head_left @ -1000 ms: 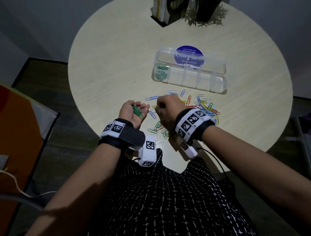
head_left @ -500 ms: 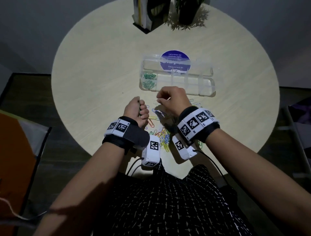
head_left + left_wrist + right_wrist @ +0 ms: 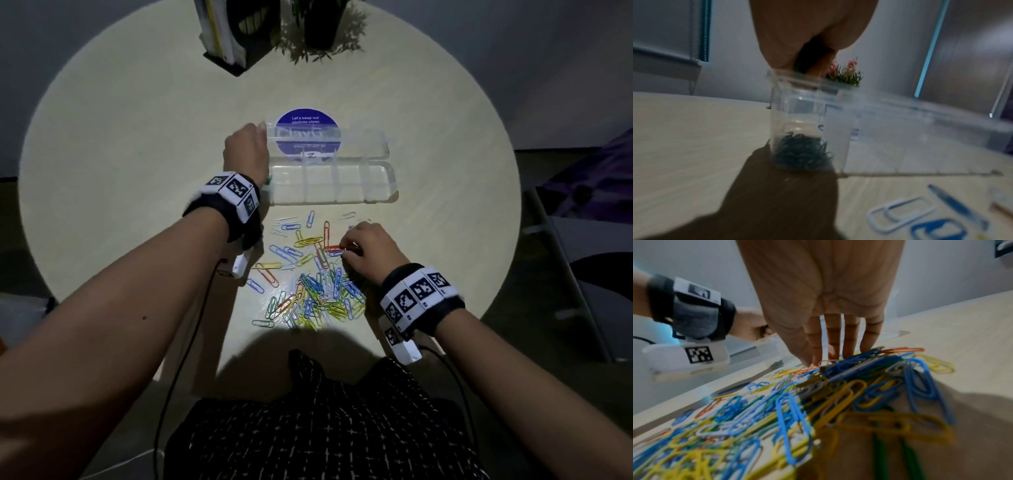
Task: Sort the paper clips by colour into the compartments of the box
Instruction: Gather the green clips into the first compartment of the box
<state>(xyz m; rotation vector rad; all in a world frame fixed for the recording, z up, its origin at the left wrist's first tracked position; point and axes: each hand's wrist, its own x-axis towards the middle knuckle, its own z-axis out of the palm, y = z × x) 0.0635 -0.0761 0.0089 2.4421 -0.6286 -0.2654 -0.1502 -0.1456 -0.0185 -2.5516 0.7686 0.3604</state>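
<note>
Round pale desk [image 3: 137,144], dim room. Left hand [image 3: 246,150]: over the box [image 3: 388,181] at its left end, above the green clips [image 3: 801,154]; grip hidden. Right hand [image 3: 368,248]: fingers extended into the mixed clip pile [image 3: 318,291], pinching one, colour unclear.

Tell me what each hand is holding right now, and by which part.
The left hand is over the left end of the clear box; whether it grips anything cannot be told. The right hand touches the paper clip pile; a pinch cannot be confirmed.
</note>
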